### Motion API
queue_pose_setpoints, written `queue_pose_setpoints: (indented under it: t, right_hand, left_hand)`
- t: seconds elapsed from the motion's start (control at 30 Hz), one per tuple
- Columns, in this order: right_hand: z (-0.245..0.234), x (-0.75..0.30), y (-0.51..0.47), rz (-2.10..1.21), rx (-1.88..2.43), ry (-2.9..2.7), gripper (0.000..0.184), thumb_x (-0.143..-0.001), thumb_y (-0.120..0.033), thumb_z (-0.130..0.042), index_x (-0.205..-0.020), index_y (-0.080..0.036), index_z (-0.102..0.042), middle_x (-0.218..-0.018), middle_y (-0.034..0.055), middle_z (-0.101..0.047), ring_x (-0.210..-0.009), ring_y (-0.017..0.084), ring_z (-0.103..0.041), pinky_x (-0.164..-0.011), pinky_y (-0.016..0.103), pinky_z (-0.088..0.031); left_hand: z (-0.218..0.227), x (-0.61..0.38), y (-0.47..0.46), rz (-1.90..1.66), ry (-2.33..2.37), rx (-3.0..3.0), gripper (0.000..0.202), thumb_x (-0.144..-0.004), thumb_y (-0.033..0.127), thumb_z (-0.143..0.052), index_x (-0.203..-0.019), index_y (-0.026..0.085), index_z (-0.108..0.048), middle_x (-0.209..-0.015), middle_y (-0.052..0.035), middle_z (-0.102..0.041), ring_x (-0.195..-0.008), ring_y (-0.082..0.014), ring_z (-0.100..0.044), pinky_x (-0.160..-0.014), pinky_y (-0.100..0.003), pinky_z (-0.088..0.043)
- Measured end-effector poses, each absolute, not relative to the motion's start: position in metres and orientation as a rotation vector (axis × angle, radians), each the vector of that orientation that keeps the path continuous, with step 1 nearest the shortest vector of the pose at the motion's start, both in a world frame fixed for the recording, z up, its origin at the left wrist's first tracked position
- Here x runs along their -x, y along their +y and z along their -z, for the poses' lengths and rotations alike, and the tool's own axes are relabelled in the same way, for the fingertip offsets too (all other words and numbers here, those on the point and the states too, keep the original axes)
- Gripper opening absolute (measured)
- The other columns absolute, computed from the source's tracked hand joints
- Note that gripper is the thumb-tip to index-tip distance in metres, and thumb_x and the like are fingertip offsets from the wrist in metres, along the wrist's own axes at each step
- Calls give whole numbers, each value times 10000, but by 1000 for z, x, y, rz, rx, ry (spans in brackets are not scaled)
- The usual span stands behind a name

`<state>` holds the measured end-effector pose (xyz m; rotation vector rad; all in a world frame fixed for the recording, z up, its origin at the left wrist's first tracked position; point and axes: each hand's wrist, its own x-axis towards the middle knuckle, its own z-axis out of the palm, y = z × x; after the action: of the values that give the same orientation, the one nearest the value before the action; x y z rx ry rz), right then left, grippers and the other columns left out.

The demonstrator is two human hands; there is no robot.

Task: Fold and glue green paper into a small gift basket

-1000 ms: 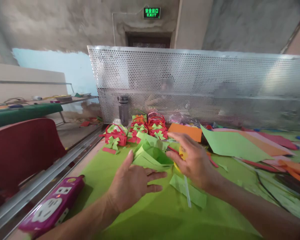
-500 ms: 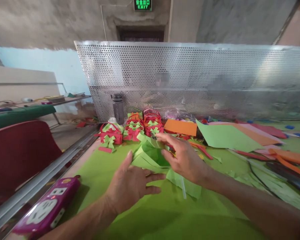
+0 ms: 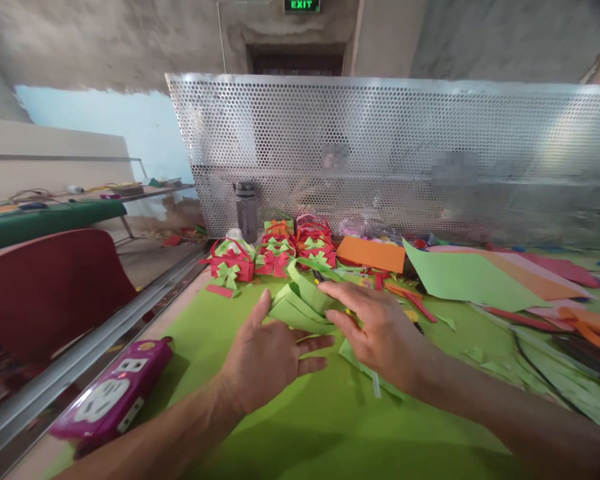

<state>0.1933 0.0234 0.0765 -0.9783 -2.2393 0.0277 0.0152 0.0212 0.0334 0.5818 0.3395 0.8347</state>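
A small light-green folded paper basket [image 3: 300,303] with a strip curving over its top is between my hands, above the green tabletop. My left hand [image 3: 265,357] cradles its left and lower side. The thumb stands up against the left corner, two fingers stretch out under it, and the index finger is mostly hidden. From the right, my right hand [image 3: 375,327] pinches the paper's side between thumb and fingers. Below it lies a green paper piece [image 3: 367,363] near a pale narrow stick [image 3: 377,385].
Behind are red and green paper baskets [image 3: 275,257], a grey bottle [image 3: 247,210] and an orange paper block [image 3: 373,253]. Coloured sheets [image 3: 470,273] and strips cover the right side. A purple power bank-like box [image 3: 113,390] lies left. A perforated metal screen [image 3: 380,133] stands behind.
The camera view has shifted slightly, moving the scene to the right. The green basket's opening has turned away and its strip now arches over the top. Both hands stay at it.
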Motion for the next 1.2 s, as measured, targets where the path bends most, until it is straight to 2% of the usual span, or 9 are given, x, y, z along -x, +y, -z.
queue_pose_setpoints:
  t: [0.13, 0.3, 0.4, 0.5, 0.6, 0.7, 0.87, 1.07, 1.2]
  right_hand:
    - [-75, -195, 27, 36, 914, -2163, 272, -841, -152, -493, -1089, -160, -604, -980, 71, -705, -835, 179, -660, -705, 287, -527]
    - [-74, -199, 37, -110, 956, -2097, 205, -825, -156, -514, -975, -167, -653, -827, 32, -718, -671, 137, -646, -621, 243, -504]
    - [-74, -201, 46, -291, 1006, -1997, 188, -820, -196, -519, -940, -168, -661, -758, 26, -710, -667, 144, -647, -599, 244, -500]
    - [-70, -201, 55, -474, 1027, -1843, 182, -793, -216, -543, -921, -159, -658, -767, 37, -713, -708, 157, -658, -626, 257, -511]
    - [-62, -197, 61, -574, 1022, -1734, 175, -775, -234, -558, -895, -148, -652, -773, 47, -713, -686, 152, -653, -615, 256, -509]
    - [-53, -192, 61, -615, 994, -1700, 177, -775, -246, -559, -897, -150, -643, -782, 50, -706, -690, 152, -643, -624, 261, -502]
    - [-50, -185, 51, -728, 969, -1655, 177, -781, -261, -564, -906, -155, -632, -815, 45, -695, -746, 148, -632, -665, 255, -495]
    - [-56, -180, 40, -873, 1004, -1631, 187, -784, -283, -586, -918, -160, -634, -839, 32, -680, -722, 122, -607, -644, 229, -484]
    - [-57, -179, 36, -922, 993, -1642, 194, -792, -303, -585, -921, -165, -631, -798, 14, -663, -707, 113, -591, -630, 218, -479]
  left_hand:
    - [-37, -16, 19, -842, 396, -567, 725, -779, 679, -305, -995, 59, -612, -1029, -206, -606, -1000, -336, -538, -847, -465, -373]
    - [-42, -17, 18, -806, 525, -637, 796, -743, 728, -298, -1163, 90, -520, -1114, -208, -579, -1019, -374, -541, -799, -492, -408]
    - [-42, -15, 20, -911, 679, -761, 779, -764, 713, -287, -1242, 118, -444, -1285, -216, -472, -1100, -370, -504, -835, -503, -416]
    - [-38, -11, 23, -1085, 928, -1110, 740, -768, 676, -376, -1343, 213, -315, -1409, -170, -345, -1205, -352, -421, -878, -507, -414]
    - [-32, -9, 24, -1251, 1207, -1646, 953, -667, 619, -600, -1413, 248, -137, -1464, -152, -239, -1294, -344, -294, -946, -523, -372]
    - [-28, -11, 20, -1257, 1299, -2090, 1152, -579, 585, -699, -1430, 215, -15, -1485, -166, -165, -1344, -336, -186, -1021, -535, -293]
    - [-24, -18, 16, -1156, 1470, -2267, 1192, -550, 492, -741, -1421, 145, -6, -1465, -217, -166, -1352, -341, -165, -1063, -537, -234]
    - [-25, -20, 14, -1014, 1584, -2281, 1127, -576, 454, -710, -1421, 140, -34, -1459, -203, -194, -1345, -342, -180, -1030, -519, -321]
    - [-25, -20, 14, -955, 1633, -2317, 1145, -561, 469, -704, -1422, 115, -38, -1454, -201, -205, -1345, -329, -178, -1037, -494, -324]
